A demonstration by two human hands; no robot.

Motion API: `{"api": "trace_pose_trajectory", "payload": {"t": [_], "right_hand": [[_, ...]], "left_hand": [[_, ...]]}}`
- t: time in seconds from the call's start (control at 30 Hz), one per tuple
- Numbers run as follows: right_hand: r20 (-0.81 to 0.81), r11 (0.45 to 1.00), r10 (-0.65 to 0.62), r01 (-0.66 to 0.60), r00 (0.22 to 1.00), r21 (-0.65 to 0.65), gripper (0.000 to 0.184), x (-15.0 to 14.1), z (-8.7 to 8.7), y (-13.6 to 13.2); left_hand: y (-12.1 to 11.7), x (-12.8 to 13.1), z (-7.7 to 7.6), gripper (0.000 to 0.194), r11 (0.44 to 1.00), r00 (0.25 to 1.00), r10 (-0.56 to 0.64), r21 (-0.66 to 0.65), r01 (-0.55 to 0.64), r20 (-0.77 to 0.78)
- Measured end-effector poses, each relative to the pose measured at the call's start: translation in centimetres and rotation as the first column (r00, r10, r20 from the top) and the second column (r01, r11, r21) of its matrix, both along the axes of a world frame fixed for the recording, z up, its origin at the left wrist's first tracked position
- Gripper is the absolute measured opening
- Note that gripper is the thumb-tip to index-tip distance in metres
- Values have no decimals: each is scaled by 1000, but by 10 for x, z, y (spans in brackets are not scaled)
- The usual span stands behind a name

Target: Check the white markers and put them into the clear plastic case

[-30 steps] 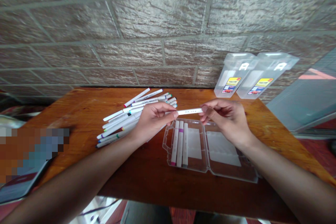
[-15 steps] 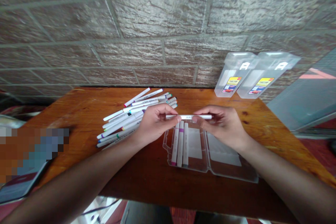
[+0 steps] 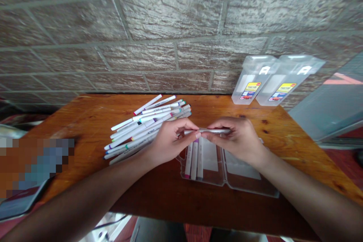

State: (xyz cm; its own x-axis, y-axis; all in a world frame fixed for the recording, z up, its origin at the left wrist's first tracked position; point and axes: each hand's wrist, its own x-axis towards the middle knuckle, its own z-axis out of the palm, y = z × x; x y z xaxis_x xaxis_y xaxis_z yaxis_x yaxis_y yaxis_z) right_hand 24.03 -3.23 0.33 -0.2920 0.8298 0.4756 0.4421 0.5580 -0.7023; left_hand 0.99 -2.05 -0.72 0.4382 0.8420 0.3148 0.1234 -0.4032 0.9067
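Both hands pinch one white marker (image 3: 217, 131) held level above an opened clear plastic case (image 3: 211, 182). My left hand (image 3: 172, 138) grips its left part between thumb and fingers. From the other side, my right hand (image 3: 236, 134) has its thumb and fingers closed on the right part. Fingertips of the two hands nearly meet at the marker's middle. Inside the case's left half, three white markers (image 3: 194, 162) lie side by side, their upper ends hidden behind the hands. A loose pile of white markers (image 3: 147, 123) with coloured ends spreads just left of my left hand.
Two translucent plastic containers (image 3: 251, 81) with colourful labels stand at the back right against the brick wall (image 3: 159, 56). A dark-edged flat device (image 3: 24, 198), partly pixelated, is at the left. The wooden table's (image 3: 159, 200) front edge runs close to my body.
My hands have come closer together along the marker and sunk slightly. My left hand has shifted a little right. The case and the marker pile stay in place.
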Motion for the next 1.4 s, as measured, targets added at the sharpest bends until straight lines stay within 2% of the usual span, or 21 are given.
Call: {"api": "trace_pose_trajectory", "payload": {"t": [0.13, 0.23, 0.37, 0.6, 0.87, 1.07, 1.23, 1.4], "right_hand": [[-21, 1000, -7, 6, 1000, -21, 23, 1, -2, 0], [-89, 995, 13, -21, 996, -96, 21, 1, -1, 0], [-202, 976, 34, -76, 979, -205, 20, -1, 3, 2], [-318, 948, 55, -150, 947, -282, 24, -2, 9, 6], [-377, 934, 59, -184, 924, -305, 14, 0, 12, 8], [-432, 918, 43, -206, 901, -339, 15, 1, 13, 8], [-487, 888, -1, -223, 873, -403, 19, 2, 14, 8], [-517, 882, -21, -227, 856, -412, 22, 3, 12, 8]], "left_hand": [[-3, 0, 6, 20, 999, 999, 4, 46, -2, -51], [-2, -1, 6, 20, 999, 999, 2, 38, 0, -43], [2, -2, 5, 20, 1000, 1000, 13, -13, -13, 12], [7, -3, 12, 30, 992, 992, 20, -129, -4, 126], [10, -3, 15, 29, 986, 984, 44, -165, -15, 175], [14, -6, 12, 27, 982, 977, 60, -189, -20, 207], [16, -7, 8, 25, 969, 957, 75, -248, -3, 282], [17, -6, 9, 23, 961, 925, 103, -275, 2, 367]]}}
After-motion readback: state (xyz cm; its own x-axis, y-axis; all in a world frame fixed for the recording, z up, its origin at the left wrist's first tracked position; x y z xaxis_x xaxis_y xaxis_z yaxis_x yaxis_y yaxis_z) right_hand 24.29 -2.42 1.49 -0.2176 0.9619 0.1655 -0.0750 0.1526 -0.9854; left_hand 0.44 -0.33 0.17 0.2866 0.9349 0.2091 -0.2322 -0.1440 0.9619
